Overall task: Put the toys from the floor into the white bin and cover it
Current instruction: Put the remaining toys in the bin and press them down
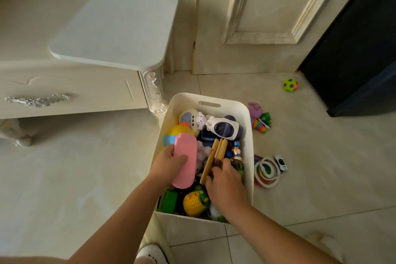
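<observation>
The white bin (249,156) stands on the floor, filled with several toys. My left hand (168,164) grips a long pink oval toy (186,159) over the bin's left side. My right hand (225,184) is inside the bin, its fingers on the end of some tan wooden pieces (214,156). The bin's white lid (115,28) lies flat on top of the cabinet. On the floor to the right lie a purple and rainbow toy (257,117), a rainbow ring toy with a white hoop (266,171), a small white car (281,162) and a green spotted ball (290,85).
A cream cabinet (68,90) with a carved leg stands left of the bin. A panelled door (257,17) is behind, and a dark piece of furniture (360,49) at the right. Tiled floor stretches around the bin. My white shoe (153,254) shows at the bottom.
</observation>
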Demonstrator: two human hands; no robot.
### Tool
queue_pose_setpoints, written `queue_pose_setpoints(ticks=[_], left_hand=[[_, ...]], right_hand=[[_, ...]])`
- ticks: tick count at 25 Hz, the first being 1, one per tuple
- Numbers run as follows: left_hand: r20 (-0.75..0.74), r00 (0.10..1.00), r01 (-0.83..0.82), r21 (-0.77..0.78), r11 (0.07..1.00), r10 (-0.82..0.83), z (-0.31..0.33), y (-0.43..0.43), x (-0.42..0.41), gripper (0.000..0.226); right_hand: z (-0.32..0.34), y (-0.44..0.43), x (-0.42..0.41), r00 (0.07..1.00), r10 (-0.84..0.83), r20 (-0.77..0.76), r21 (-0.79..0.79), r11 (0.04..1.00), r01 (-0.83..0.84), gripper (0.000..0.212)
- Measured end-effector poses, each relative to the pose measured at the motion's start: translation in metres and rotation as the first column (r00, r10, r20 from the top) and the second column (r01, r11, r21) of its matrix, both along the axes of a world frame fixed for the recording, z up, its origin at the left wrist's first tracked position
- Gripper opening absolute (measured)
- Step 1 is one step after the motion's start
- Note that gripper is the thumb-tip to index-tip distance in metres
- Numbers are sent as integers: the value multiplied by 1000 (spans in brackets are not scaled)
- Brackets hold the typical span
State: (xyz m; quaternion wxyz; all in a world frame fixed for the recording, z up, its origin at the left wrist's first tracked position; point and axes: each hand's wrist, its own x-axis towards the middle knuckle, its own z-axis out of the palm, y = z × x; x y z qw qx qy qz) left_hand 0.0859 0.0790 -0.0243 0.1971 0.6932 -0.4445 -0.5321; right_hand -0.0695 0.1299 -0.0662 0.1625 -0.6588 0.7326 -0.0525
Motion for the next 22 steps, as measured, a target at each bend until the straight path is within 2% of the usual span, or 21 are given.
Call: queue_pose_setpoints(ticks=[2, 5, 7, 9, 15, 17, 19, 20, 21, 22], left_hand=[[22, 1000, -12, -31, 999, 13, 0, -3, -1, 36], [20, 994, -107, -141, 984, 111, 8, -13, 0, 47], [11, 988, -146, -215, 966, 152, 11, -28, 0, 53], [15, 986, -156, -266, 951, 166, 12, -49, -2, 55], [-90, 972, -230, -201, 952, 216, 0, -95, -33, 58], [-50, 980, -197, -147, 969, 191, -5, -98, -46, 66], [136, 987, -62, -163, 985, 84, -14, -98, -60, 66], [301, 954, 56, -175, 983, -1, -19, -95, -63, 61], [479, 873, 199, -178, 964, -92, -27, -91, -63, 55], [647, 735, 374, -138, 917, -202, -33, -87, -69, 51]], right_hand=[[-8, 8, 0, 997, 65, -42, 3, 998, -64, 21], [-5, 3, 3, 997, -37, 72, -56, 998, 42, 10], [-3, 1, 2, 993, -66, 101, -62, 995, 72, 8], [-6, 2, -2, 995, -29, 91, -52, 998, 34, 12], [-4, 2, -9, 981, -10, 195, -19, 1000, 14, 26], [-3, 2, -12, 974, -2, 226, -1, 1000, 2, 31], [0, 2, -14, 964, -8, 265, 12, 1000, 5, 34], [2, 2, -12, 960, -14, 279, 19, 1000, 9, 34], [3, 1, -10, 958, -18, 287, 24, 1000, 12, 33], [3, 4, -15, 950, -35, 309, 24, 999, 29, 33]])
